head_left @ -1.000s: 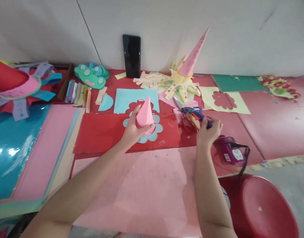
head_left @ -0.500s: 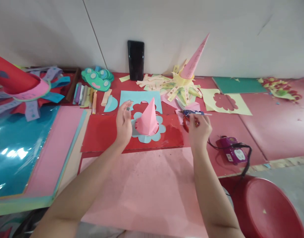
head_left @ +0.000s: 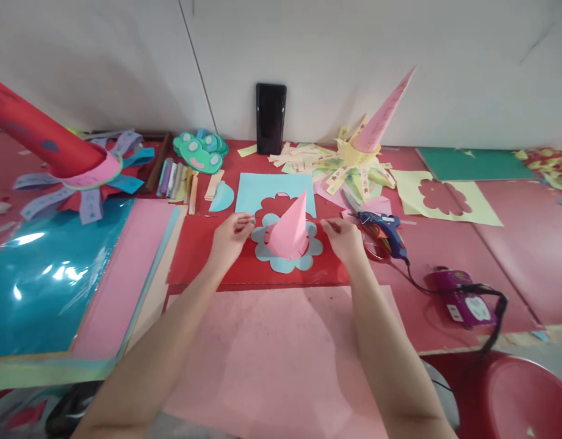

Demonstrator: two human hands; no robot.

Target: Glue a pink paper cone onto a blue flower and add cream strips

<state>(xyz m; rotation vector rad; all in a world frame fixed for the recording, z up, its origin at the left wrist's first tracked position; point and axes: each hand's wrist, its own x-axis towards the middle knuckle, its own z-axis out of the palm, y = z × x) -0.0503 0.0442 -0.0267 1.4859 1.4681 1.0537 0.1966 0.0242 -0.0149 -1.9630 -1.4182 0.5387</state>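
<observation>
Pink cone [head_left: 287, 235] between the two hands, its base on the blue flower [head_left: 283, 265], which lies on the red board [head_left: 193, 256]. The left hand [head_left: 230, 239] is on one side of the cone and the right hand [head_left: 345, 239] on the other, at nearly the same depth, both apart from it. The cone's long axis rises from the base and leans, as seen from above, away from the body and toward the right hand's side; the tip therefore appears nearer the right fingertips, whereas the base appears marginally nearer the left ones. The fingers of both hands are bent, thumbs drawn in toward them, and neither hand grasps the cone; whether the fingertips meet, or pinch something very small, cannot be told. The fingertips point inward, just beside opposite petals; contact with the petals cannot be confirmed. Just outward of the right hand, the glue gun [head_left: 384, 228] lies unheld, nozzle toward that hand. Beyond the hands is the blue sheet [head_left: 248, 189], with a flower-shaped opening; on the body side of the hands, beneath the forearms, is the pink sheet [head_left: 281, 341].
</observation>
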